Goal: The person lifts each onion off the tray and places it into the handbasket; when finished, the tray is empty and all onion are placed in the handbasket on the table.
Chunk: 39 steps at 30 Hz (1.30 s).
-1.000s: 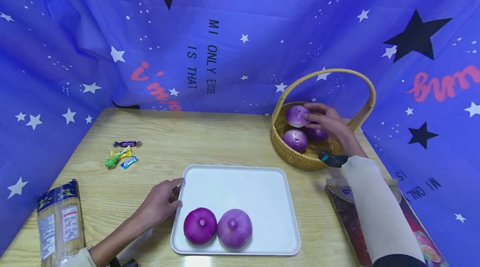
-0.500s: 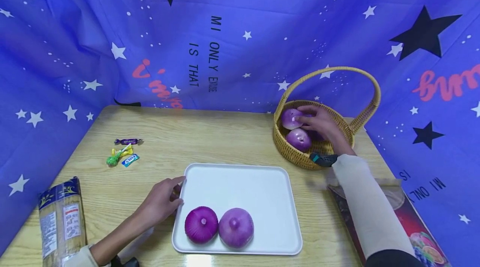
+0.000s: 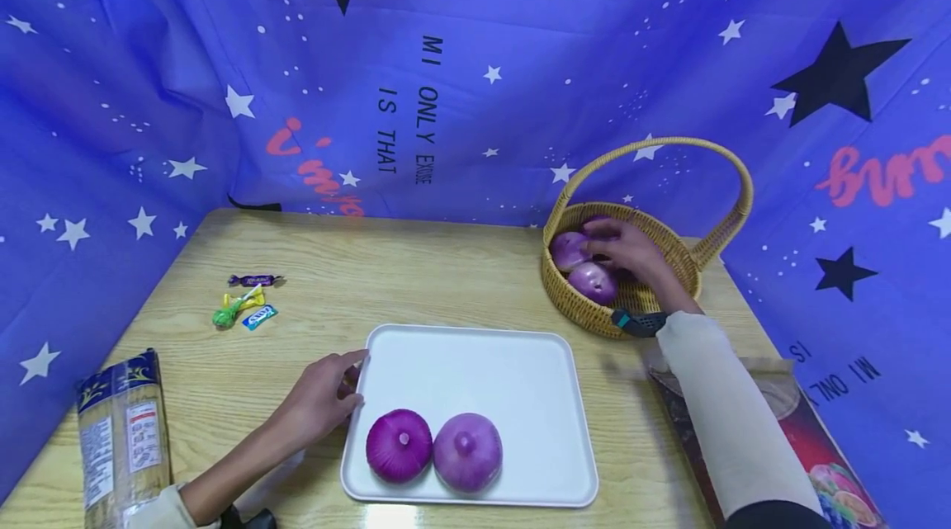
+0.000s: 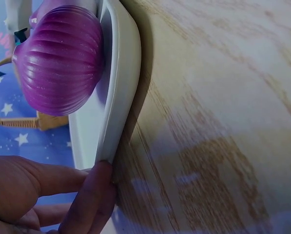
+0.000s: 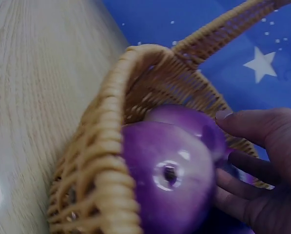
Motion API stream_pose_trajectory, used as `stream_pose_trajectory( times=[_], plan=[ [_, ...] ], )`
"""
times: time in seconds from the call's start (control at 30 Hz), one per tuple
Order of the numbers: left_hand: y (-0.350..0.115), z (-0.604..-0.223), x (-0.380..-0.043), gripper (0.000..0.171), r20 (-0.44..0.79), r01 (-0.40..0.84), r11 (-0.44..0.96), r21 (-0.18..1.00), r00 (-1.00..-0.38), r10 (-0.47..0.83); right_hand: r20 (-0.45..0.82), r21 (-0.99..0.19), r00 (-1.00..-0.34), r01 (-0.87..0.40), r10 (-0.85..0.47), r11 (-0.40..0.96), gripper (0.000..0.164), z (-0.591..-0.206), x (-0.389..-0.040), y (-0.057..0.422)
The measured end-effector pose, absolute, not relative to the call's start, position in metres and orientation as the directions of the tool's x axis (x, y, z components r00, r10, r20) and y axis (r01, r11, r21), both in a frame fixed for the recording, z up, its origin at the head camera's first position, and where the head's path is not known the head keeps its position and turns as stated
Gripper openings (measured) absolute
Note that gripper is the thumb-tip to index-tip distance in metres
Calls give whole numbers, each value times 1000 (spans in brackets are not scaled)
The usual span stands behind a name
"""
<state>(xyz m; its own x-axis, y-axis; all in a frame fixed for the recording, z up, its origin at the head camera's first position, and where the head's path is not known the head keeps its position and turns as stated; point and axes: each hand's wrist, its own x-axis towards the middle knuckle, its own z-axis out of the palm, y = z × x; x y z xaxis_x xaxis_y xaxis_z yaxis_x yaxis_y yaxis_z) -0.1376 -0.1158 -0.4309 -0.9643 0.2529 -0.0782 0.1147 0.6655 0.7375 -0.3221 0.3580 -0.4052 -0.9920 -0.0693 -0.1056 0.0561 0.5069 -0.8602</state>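
Note:
My left hand [image 3: 321,399] pinches the left rim of a white rectangular tray [image 3: 520,397]; in the left wrist view fingers [image 4: 94,195] lie on its edge. Side by side near the tray's front lie a dark purple onion [image 3: 399,446] and a paler purple onion [image 3: 467,452]. At the back right my right hand [image 3: 631,252] reaches into a wicker basket [image 3: 587,316], its fingers extended beside a purple onion [image 3: 570,251]. Another shiny onion [image 5: 167,178] sits in front, a small hole in its end. More purple shows behind the hand, partly hidden.
Several wrapped candies [image 3: 248,302] lie at the back left. A bag of noodles [image 3: 122,438] is at the front left. Under the right forearm lies a dark red package [image 3: 802,438]. Blue star-printed cloth [image 3: 475,116] borders the table, and the basket's handle [image 3: 654,145] arches high.
My right hand has lowered an onion in the basket, moving down and slightly left, and its fingers have loosened from it. The left hand keeps its place on the tray.

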Motion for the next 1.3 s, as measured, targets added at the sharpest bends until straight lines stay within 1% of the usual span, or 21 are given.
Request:
stream_pose_trajectory(
  times=[0.07,0.17,0.2,0.3,0.37,0.4,0.5,0.53,0.6,0.63,0.73,0.8,0.87,1.07,1.2,1.3],
  plan=[
    [-116,-431,-138,59,-78,115,667,737,-964,253,-94,-898,-991,44,-93,439,53,-407,-325,368],
    [-116,-431,-138,59,-78,120,676,727,-964,254,-41,-947,-986,-13,-161,320,52,-401,-323,378],
    [-116,-431,-138,59,-79,119,676,727,-964,255,-28,-953,-985,-25,-167,303,52,-396,-319,378],
    [-115,-432,-138,59,-75,126,678,724,-963,259,4,-958,-983,-57,-185,282,55,-369,-295,365],
    [-115,-432,-137,59,-78,123,676,726,-963,260,-2,-961,-980,-53,-200,272,56,-355,-281,356],
    [-115,-432,-137,59,-79,122,676,727,-963,259,-13,-955,-981,-46,-195,293,57,-346,-272,348],
    [-116,-432,-137,59,-85,117,675,728,-962,258,-25,-952,-973,-47,-229,304,57,-334,-257,337],
    [-116,-432,-136,59,-87,117,677,726,-962,259,-26,-944,-969,-57,-244,325,55,-331,-252,334],
    [-115,-431,-137,59,-91,114,680,725,-962,259,-13,-942,-956,-87,-294,324,53,-328,-243,326],
    [-115,-430,-137,59,-95,113,681,724,-961,260,1,-939,-945,-112,-326,324,50,-328,-239,322],
    [-114,-428,-137,59,-105,110,691,714,-960,260,32,-952,-903,-158,-428,262,48,-332,-226,310],
    [-114,-427,-138,59,-111,110,698,708,-958,264,40,-962,-871,-166,-489,218,48,-336,-217,299],
    [-114,-426,-138,58,-113,115,703,702,-956,270,38,-961,-844,-178,-535,212,48,-341,-206,288],
    [-113,-426,-139,58,-100,127,707,696,-957,271,-35,-952,-777,-166,-629,258,50,-356,-177,259],
    [-114,-426,-138,58,-93,130,706,696,-959,269,-80,-951,-712,-155,-698,267,53,-374,-160,241],
    [-114,-426,-138,58,-86,137,710,691,-959,268,-93,-956,-650,-153,-754,249,54,-387,-148,226]
  ],
)
